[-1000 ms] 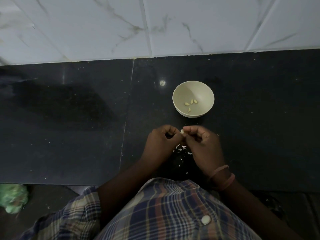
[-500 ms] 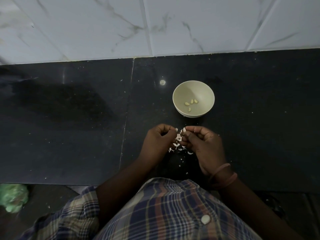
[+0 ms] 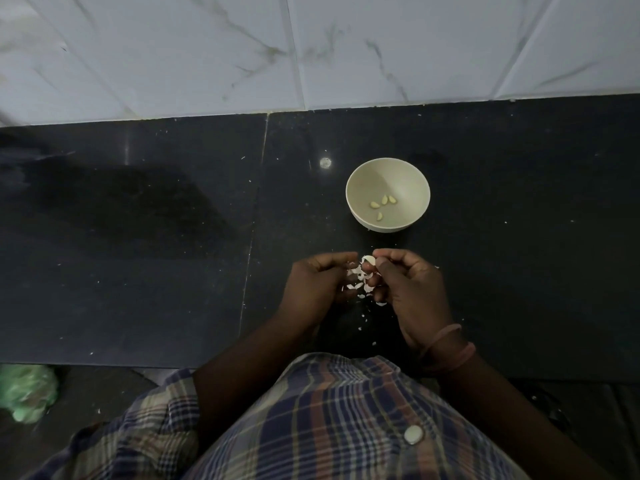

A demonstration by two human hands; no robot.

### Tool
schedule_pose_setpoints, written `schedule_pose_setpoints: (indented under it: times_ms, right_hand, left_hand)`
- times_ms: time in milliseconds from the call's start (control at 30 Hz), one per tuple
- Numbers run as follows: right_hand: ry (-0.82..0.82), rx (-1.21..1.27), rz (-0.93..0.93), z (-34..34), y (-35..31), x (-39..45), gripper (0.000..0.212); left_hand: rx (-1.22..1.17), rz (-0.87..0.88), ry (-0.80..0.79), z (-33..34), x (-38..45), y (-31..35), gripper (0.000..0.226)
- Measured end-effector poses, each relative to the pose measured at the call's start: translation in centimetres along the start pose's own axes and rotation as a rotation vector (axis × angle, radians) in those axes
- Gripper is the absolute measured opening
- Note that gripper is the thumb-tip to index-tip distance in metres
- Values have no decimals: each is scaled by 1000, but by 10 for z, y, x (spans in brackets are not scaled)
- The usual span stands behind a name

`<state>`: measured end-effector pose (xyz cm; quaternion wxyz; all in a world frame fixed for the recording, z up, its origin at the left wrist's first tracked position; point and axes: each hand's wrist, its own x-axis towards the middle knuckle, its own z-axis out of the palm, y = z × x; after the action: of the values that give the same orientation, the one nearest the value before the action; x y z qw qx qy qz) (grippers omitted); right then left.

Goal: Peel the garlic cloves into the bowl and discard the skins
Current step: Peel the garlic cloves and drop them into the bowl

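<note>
Pinched between the curled fingertips of our right hand is a garlic clove with pale skin curling off it, held just above the dark counter. Our left hand sits just beside it, fingers curled inward toward the clove; we cannot tell whether those fingers actually grip the clove or a flake of skin, since the contact is hidden behind the knuckles. Both hands meet at the fingertips, thumbs and forefingers almost touching.

Loose skins show white between and under our palms, with smaller flecks scattered on the counter toward our body.

Beyond the hands, near but apart from them, stands a small cream bowl, upright on the counter. Four peeled cloves lie in its bottom, three in a loose row and one a little nearer to us.

Two reddish bangles ring our right wrist. A plaid shirt with a white button fills the lower middle of the view.

A seam runs through the counter to the left of our hands. Behind the counter rises a wall of white marbled tiles. At the lower left, below the counter's front edge, lies something green and crumpled, too blurred to identify.
</note>
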<state>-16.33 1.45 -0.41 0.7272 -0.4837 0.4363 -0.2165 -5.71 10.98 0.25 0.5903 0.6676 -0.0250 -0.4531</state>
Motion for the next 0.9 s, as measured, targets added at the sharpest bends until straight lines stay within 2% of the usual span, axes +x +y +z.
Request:
schedule_pose_setpoints:
  times_ms: [100,267,467,600,700,767,900]
  right_hand:
    - [-2,-92,-34,0,2,0,9]
    - [39,-227,-113,0,6,2,8]
    - [23,-356,-229,1,8,-5,9]
    - [103,-486,-336,1,1,-9,11]
    - [151,-572,-393,-2,-6,-11,19]
    - [128,-595,-400,-4,-7,-10,23]
    - [77,-578,-384,-3,-5,-10,11]
  left_hand:
    - [-139,-51,-41,3,-2,1,17]
    - [-173,-119,-82,5,-4,-1,19]
    - [-271,-100,-63,8,-9,-4,20]
    - [-296,-95,-51,11,-11,-3,18]
    - [-274,-73,-17,11,-11,-2,15]
    - [-277,-59,-1,10,-12,-1,15]
    - [-300,-39,23,11,-15,3,17]
